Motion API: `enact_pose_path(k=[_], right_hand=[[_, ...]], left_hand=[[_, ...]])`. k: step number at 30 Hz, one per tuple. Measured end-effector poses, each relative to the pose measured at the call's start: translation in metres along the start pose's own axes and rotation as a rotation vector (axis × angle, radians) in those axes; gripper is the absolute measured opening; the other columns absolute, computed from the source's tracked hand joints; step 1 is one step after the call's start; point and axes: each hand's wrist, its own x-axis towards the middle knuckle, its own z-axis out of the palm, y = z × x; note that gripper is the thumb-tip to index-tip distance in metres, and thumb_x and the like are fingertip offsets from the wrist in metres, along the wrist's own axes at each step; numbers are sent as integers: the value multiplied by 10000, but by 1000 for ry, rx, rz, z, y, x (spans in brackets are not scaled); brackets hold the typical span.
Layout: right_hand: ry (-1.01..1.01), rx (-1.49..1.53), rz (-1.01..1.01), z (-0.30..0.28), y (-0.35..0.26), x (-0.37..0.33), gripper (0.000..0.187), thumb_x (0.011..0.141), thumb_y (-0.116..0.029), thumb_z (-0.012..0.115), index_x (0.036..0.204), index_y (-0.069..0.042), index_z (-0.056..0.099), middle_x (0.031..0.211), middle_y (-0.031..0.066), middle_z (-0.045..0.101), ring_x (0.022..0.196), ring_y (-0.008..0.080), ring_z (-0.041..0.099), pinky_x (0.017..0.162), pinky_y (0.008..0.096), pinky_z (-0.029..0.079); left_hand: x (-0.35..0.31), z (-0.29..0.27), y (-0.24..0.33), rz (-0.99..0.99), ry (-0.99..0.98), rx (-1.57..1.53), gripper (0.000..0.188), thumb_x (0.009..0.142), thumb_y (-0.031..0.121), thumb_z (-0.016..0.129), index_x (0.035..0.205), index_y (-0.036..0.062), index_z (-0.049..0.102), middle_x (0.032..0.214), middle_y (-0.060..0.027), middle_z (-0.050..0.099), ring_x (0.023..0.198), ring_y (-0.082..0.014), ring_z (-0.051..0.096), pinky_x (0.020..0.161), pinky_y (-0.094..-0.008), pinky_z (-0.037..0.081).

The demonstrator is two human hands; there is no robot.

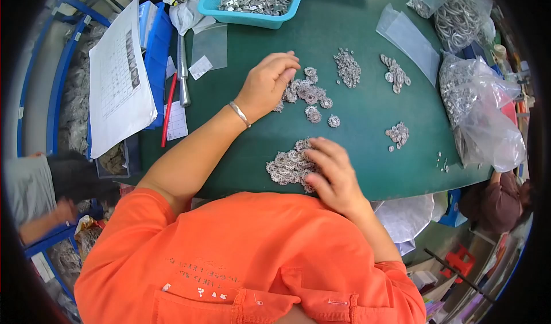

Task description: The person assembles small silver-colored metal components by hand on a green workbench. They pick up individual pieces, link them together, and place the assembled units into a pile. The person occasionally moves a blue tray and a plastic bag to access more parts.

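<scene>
My left hand [267, 83] rests at the left side of a loose pile of small round openwork metal pieces [310, 92]. Its fingers are curled together with the thumb against them; whatever lies between them is hidden. A few such pieces sit apart at the pile's near edge. Closer to my body lies a denser heap of similar lacy metal pieces [287, 166]. My right hand [334, 175] is at this heap's right side, fingers apart and bent, their tips over its edge. A silver bangle [240, 114] circles my left wrist.
Three small groups of metal parts lie to the right: tiny rings [348, 67], discs [396, 74] and more discs [397, 135]. A turquoise tray [252, 18] of metal parts stands at the back. Bulging plastic bags [482, 106] line the right edge. Left are paper sheets [120, 83] and a red pen [169, 110].
</scene>
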Motion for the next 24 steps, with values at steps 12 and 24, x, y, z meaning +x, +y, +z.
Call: enact_pose_path(k=[12,24], right_hand=[[244,-201,142,-2,37,42,223,776,-1,713,993,-4,665,1005,122,608,899,323,579,793,392,484],[146,-260,59,2,26,68,229,733,-68,740,920,-33,612,925,146,573,877,355,564,753,420,482]], left_hand=[[-40,-44,26,-277,-234,354,405,690,199,854,988,42,627,1006,-103,543,887,-301,600,773,-375,502],[-35,-28,29,-268,-182,155,796,588,272,924,1230,38,515,1168,-143,497,935,-257,594,798,-324,505]])
